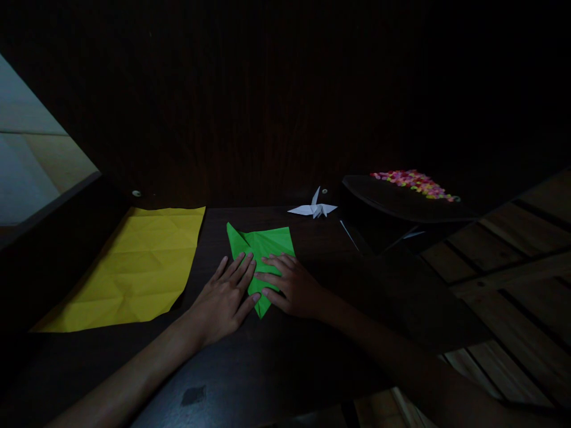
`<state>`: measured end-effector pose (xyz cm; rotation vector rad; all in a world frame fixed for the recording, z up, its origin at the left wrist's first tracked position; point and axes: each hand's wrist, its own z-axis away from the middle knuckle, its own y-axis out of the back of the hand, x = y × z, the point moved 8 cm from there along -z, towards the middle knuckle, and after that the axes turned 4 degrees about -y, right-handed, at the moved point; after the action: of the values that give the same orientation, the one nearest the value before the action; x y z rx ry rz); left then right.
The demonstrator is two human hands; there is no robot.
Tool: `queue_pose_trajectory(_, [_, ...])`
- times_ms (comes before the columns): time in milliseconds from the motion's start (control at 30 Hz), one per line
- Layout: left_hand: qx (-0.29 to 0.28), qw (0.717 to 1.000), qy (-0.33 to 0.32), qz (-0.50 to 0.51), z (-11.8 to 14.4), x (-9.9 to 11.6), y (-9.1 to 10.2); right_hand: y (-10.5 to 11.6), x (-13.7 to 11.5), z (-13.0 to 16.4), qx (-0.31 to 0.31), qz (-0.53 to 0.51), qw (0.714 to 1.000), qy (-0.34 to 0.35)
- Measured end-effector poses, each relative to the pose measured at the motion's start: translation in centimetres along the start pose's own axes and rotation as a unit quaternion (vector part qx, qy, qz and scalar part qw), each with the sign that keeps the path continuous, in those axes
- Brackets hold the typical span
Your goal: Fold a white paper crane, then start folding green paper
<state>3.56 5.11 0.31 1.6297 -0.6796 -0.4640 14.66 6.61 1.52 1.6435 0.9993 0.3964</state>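
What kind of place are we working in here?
Likely a dim home craft desk: a dark table with green folded paper under both hands, a creased yellow sheet and a finished white paper crane.

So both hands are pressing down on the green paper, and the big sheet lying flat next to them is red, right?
Not quite. The head view shows both the left hand and right hand pressing on the green paper, but the big sheet lying flat next to them is yellow, not red.

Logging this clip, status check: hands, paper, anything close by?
Left hand and right hand flat, fingers pressing folded green paper. Creased yellow sheet left, apart. White paper crane behind, clear.
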Motion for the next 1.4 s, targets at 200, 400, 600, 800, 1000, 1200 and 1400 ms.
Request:
queue_pose_trajectory(200, [-0.010,1.000,0.002,0.005,0.00,0.06,0.01,-0.02,-0.04,0.02,-0.005,0.005,1.000,-0.003])
queue_pose_trajectory(400, [-0.014,1.000,0.001,0.004,0.01,0.17,0.07,-0.10,-0.05,0.05,-0.012,0.008,1.000,-0.003])
queue_pose_trajectory(600, [-0.010,1.000,0.000,0.011,-0.02,0.18,-0.08,-0.23,0.09,0.12,-0.014,0.010,1.000,-0.006])
queue_pose_trajectory(800, [-0.013,1.000,-0.001,0.012,-0.01,0.15,-0.11,-0.28,0.09,0.13,-0.008,0.011,1.000,0.001])
queue_pose_trajectory(1000, [-0.011,1.000,-0.002,0.012,0.04,0.18,-0.05,-0.14,0.02,0.13,-0.007,0.010,1.000,-0.001])
queue_pose_trajectory(1200, [-0.008,1.000,-0.004,0.015,0.05,0.22,0.04,-0.16,0.00,0.12,-0.007,0.012,1.000,0.001])
queue_pose_trajectory(1400, [-0.010,1.000,-0.001,0.012,-0.01,0.29,0.06,-0.21,0.02,0.13,-0.005,0.012,1.000,0.001])
